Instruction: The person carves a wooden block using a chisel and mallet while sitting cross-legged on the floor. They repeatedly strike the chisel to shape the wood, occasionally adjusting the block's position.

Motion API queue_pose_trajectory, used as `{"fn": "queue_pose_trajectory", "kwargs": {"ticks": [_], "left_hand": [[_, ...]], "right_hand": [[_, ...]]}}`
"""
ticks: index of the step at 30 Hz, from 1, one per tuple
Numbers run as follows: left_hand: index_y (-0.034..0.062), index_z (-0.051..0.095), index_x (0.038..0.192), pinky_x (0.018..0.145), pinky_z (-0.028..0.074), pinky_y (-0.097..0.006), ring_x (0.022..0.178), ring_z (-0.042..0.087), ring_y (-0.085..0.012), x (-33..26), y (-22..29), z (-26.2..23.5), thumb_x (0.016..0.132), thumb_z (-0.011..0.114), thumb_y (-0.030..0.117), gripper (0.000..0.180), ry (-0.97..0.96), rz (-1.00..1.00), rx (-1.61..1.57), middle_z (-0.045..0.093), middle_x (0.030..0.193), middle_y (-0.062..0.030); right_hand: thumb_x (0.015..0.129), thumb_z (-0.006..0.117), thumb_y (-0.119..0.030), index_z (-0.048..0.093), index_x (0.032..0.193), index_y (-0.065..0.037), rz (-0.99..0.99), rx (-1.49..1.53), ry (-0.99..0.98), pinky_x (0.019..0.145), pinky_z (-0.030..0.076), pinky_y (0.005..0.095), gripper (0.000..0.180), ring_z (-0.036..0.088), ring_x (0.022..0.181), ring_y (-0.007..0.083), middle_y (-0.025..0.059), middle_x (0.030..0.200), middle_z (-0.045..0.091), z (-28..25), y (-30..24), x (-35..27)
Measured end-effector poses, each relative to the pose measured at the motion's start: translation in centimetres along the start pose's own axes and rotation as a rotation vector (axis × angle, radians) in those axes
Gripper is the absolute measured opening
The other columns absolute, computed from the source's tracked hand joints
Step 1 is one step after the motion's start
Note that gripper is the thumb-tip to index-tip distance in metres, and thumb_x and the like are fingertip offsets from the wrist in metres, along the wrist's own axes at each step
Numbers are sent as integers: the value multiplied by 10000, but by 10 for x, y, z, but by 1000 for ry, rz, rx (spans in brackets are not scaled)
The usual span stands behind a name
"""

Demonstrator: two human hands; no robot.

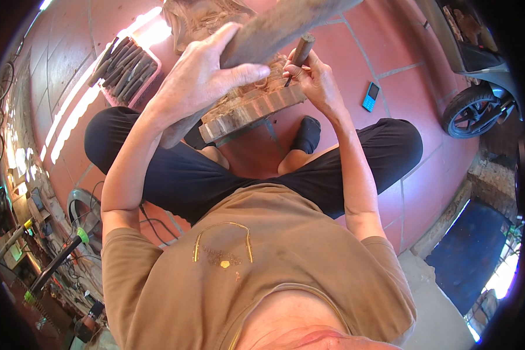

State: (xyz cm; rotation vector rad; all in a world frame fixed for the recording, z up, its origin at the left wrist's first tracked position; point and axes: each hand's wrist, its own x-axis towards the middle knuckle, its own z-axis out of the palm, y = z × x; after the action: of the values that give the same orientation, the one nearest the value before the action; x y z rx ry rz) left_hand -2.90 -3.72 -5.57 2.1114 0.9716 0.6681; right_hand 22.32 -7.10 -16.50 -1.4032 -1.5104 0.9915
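Observation:
My left hand (207,76) is closed around a long wooden club (291,26), which slants up to the right across the top of the view; its other end shows below my wrist. To the right, my right hand (315,84) pinches a chisel (302,49) by its round wooden handle. The chisel stands nearly upright, its thin blade pointing down at the edge of a carved wood piece (254,114). Whether the tip touches the wood I cannot tell. The club's head is close above the chisel handle. Part of the carving is hidden behind my left hand and the club.
A pink basket (151,81) full of wooden-handled chisels (125,67) stands on the tiled floor at left. Another carved wood piece (198,23) lies at the far side. A blue phone (370,97) is right of my right hand. A motorbike wheel (473,111) stands far right.

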Motion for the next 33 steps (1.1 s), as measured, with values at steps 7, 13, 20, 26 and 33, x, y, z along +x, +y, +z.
{"fn": "queue_pose_trajectory", "kwargs": {"ticks": [7,13,20,26,33], "left_hand": [[-24,531,1183,776,516,-401,848,696,-302,2,6,6,896,757,384,548,-44,-32,51,684,910,-230],[-54,510,1315,868,512,-427,958,690,-350,0,-7,5,898,745,429,680,-220,-240,202,694,1046,-273],[-44,490,1386,948,504,-413,1089,679,-320,-1,-11,-1,884,745,481,769,-85,-180,158,692,1130,-247],[-40,559,1242,855,519,-426,940,698,-334,-2,-3,-2,866,774,446,650,117,36,-33,695,1016,-251],[0,551,1148,804,520,-429,880,713,-321,-4,-1,5,887,758,412,530,-22,-33,-20,705,919,-245]], "right_hand": [[956,657,-60,587,1084,-24,-29,-47,2,706,530,327,151,699,768,161,102,847,692,3,-4,-1],[1003,606,-52,577,1112,-11,126,169,200,745,572,305,119,714,834,170,88,907,694,-19,17,4],[1003,603,-48,572,1119,6,83,268,105,750,573,298,131,713,850,166,93,942,686,-8,7,1],[955,659,-69,587,1101,-20,34,-5,14,721,536,331,171,701,776,172,106,875,713,4,3,-1],[939,679,-88,589,1101,-35,-38,-95,-1,712,519,352,193,692,738,206,125,864,715,7,-1,-1]]}}
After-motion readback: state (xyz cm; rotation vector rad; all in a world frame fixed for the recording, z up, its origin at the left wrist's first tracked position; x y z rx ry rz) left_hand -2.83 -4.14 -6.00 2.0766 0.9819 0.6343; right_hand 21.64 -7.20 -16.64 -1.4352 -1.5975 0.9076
